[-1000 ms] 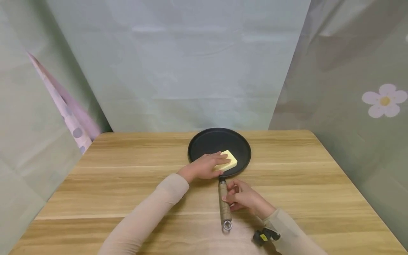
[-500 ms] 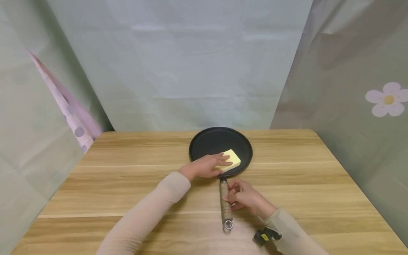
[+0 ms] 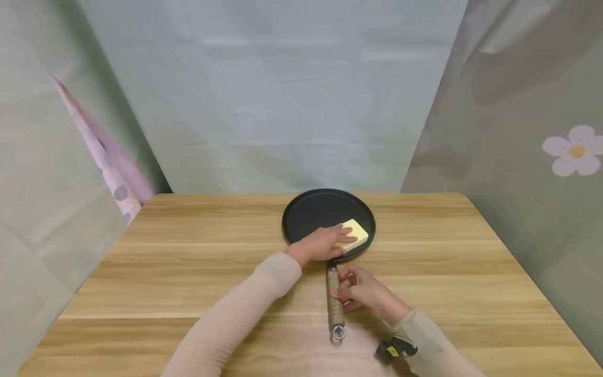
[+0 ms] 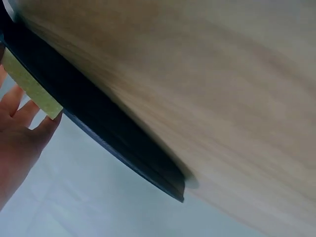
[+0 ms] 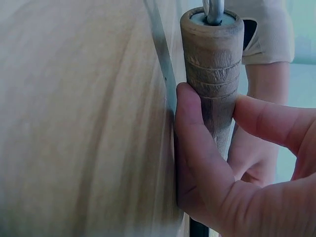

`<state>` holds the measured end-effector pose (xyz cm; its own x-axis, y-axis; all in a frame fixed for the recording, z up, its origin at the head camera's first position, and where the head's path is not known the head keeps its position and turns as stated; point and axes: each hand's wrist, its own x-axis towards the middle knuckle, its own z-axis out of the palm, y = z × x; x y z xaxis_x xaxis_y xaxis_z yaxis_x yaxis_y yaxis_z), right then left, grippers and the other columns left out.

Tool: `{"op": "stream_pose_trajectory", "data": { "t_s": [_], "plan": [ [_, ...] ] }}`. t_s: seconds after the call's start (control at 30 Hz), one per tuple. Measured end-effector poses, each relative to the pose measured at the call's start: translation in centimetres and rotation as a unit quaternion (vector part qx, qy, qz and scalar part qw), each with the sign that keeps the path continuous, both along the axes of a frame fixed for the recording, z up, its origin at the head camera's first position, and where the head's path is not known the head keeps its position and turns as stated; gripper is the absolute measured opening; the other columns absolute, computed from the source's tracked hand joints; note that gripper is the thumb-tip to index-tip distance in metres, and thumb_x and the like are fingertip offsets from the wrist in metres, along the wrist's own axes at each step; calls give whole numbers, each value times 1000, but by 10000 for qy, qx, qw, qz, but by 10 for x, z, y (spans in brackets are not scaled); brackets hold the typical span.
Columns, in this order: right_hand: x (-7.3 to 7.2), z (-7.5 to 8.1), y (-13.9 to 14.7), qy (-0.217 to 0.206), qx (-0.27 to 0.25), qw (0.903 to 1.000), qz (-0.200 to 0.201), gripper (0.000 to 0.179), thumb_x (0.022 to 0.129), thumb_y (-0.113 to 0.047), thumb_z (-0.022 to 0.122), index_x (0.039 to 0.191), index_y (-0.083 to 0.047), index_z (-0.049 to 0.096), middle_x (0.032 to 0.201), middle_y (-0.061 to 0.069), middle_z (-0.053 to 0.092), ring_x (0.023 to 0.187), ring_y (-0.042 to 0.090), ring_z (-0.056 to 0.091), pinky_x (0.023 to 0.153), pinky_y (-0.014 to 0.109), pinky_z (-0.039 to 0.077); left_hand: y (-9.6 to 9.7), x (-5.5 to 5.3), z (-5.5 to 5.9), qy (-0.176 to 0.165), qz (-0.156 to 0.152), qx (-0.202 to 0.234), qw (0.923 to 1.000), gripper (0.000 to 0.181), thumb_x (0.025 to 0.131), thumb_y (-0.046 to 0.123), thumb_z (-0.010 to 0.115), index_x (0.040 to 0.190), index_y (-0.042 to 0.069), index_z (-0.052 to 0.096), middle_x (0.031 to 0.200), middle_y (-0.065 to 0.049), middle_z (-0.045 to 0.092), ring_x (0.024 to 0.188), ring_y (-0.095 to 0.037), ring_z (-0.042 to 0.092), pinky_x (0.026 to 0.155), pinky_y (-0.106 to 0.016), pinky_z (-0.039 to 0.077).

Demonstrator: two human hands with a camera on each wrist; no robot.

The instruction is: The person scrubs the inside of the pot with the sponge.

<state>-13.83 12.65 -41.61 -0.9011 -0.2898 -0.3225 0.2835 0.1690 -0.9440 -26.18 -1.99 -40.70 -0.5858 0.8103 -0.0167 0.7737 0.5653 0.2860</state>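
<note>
A black flat pan (image 3: 311,209) lies on the wooden table, its wood-look handle (image 3: 335,309) toward me. My left hand (image 3: 316,244) holds a pale yellow sponge (image 3: 360,234) against the right front part of the pan's surface, fingers spread over its top and thumb at its near side. From the left wrist, the sponge (image 4: 32,89) shows between the fingers and the dark pan (image 4: 98,116). Thumb and fingers of my right hand (image 3: 365,294) pinch the handle from the right. In the right wrist view they sit on either side of the grooved grip (image 5: 213,74).
The wooden table (image 3: 165,272) reaches back to a pale hanging cloth (image 3: 292,104). More cloth hangs on both sides, with a flower print (image 3: 577,151) at right. A small black device (image 3: 393,350) is strapped at my right wrist. A metal ring (image 3: 338,332) ends the handle.
My left hand has slid to the right over the pan with the sponge. My right hand keeps its place on the handle. The head view has shifted slightly.
</note>
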Motion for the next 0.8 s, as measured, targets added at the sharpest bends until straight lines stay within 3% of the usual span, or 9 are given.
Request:
{"op": "stream_pose_trajectory", "data": {
  "t_s": [0.17, 0.4, 0.8],
  "plan": [
    [0, 1, 1, 26, -31, 10000, 38, 33, 83, 2, 67, 106, 5, 43, 85, 10, 50, 68, 19, 58, 62, 39, 57, 12, -3, -1, 170, 297, -230, 9991, 48, 96, 25, 60, 143, 23, 49, 153, -3, 35, 142, -28, 28, 105, -56, 35],
    [-1, -1, 2, 32, -81, 9999, 130, 35, 82, 2, 67, 106, 5, 42, 86, 10, 50, 66, 19, 58, 61, 38, 57, 29, -5, -5, 540, 758, -529, 9943, 49, 96, 31, 60, 143, 27, 49, 152, 1, 37, 141, -25, 32, 103, -47, 41],
    [-1, 0, 3, 49, -136, 9997, 210, 36, 81, 2, 68, 105, 5, 41, 83, 9, 49, 67, 19, 59, 61, 39, 57, 47, -13, -4, 971, 1024, -942, 9855, 48, 97, 35, 57, 144, 30, 47, 151, 2, 39, 139, -22, 35, 100, -40, 44]
  ]
}}
